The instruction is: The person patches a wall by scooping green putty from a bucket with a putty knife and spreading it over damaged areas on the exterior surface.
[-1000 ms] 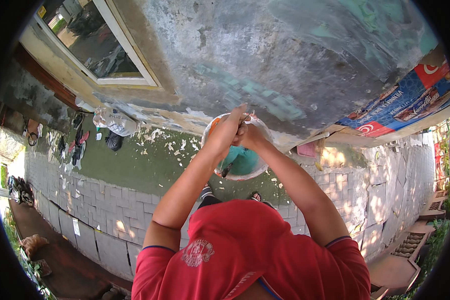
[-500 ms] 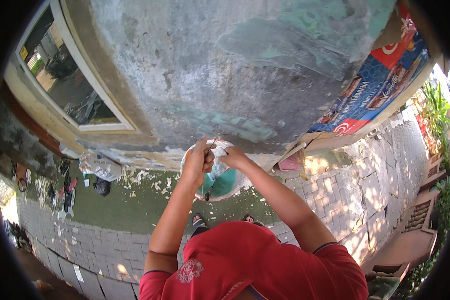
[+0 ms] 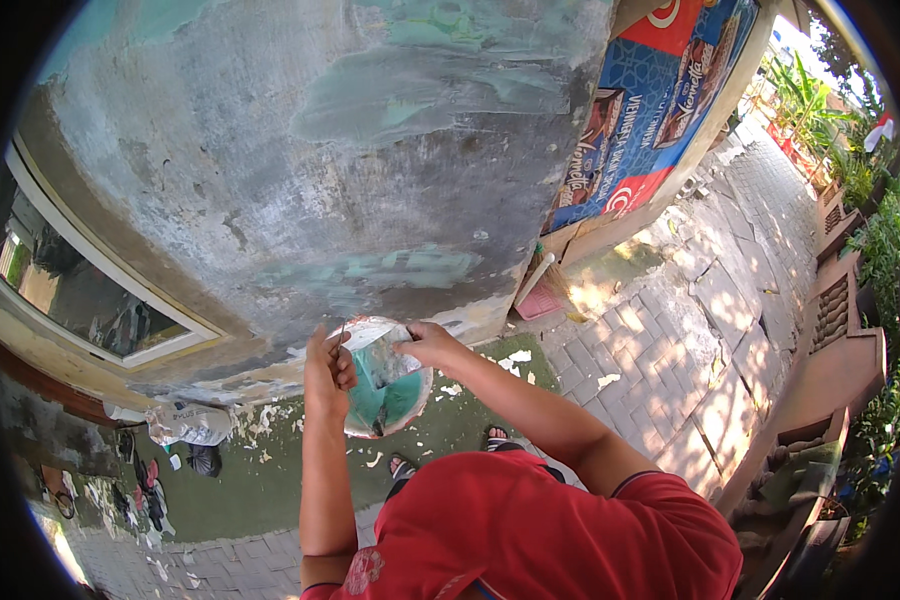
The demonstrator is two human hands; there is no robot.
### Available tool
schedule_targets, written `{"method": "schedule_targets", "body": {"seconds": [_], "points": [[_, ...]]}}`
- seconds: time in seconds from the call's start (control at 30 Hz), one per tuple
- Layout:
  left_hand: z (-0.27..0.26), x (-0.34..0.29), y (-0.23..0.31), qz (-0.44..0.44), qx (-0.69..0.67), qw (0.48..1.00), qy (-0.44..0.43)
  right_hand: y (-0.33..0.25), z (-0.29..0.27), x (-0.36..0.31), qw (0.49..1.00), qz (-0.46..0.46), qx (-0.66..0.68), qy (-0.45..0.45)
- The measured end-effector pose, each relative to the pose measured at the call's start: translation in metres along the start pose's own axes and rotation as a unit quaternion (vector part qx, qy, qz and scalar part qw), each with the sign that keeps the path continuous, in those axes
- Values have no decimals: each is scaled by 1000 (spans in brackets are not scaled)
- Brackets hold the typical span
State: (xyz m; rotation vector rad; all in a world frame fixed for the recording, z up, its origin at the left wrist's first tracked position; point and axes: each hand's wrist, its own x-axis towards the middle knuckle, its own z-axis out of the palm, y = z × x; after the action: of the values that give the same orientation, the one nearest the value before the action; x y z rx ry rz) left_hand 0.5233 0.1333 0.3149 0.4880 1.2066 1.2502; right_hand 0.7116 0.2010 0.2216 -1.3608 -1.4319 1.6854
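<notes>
Below the wall stands a round white bucket [image 3: 422,408], with wet green filler [image 3: 398,392] inside. My right hand [image 3: 430,345] is closed at the bucket's far right rim, gripping the edge of a flat, pale scraper-like piece [image 3: 388,360] smeared with white and green. Over the bucket's left side, my left hand [image 3: 328,372] is curled with a thin, dark-edged tool [image 3: 343,333] poking up from its fingers; its kind is unclear. A dark handle-like stick [image 3: 378,420] leans in the filler.
The grey wall [image 3: 220,180] ahead bears green patches and a blue-red banner [image 3: 650,110]. A window [image 3: 90,280] is at left. Plastic bags [image 3: 188,424] and sandals [image 3: 152,490] lie left. A pink dustpan [image 3: 540,298] stands by the wall corner; paint flakes litter the green floor [image 3: 270,490].
My view has swung right, so the wall and bucket appear farther left. My hands are wider apart, and more of the flat piece and the green filler shows between them.
</notes>
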Motion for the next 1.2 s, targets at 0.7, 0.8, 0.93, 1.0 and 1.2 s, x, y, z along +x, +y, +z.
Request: {"method": "schedule_targets", "body": {"seconds": [0.7,0.8,0.93,1.0,1.2], "points": [[10,9,-35,-16,-38,999,23,45,-46,-58,942,77,324,-50],[12,12,-39,-25,-36,999,19,55,-47,-58,932,68,353,-46],[15,10,-39,-27,-32,999,13,56,-48,-61,931,60,357,-47],[16,12,-44,-29,-30,999,9,58,-51,-63,931,65,357,-33],[23,11,-48,-37,-14,999,17,63,-57,-66,928,90,361,1]]}}
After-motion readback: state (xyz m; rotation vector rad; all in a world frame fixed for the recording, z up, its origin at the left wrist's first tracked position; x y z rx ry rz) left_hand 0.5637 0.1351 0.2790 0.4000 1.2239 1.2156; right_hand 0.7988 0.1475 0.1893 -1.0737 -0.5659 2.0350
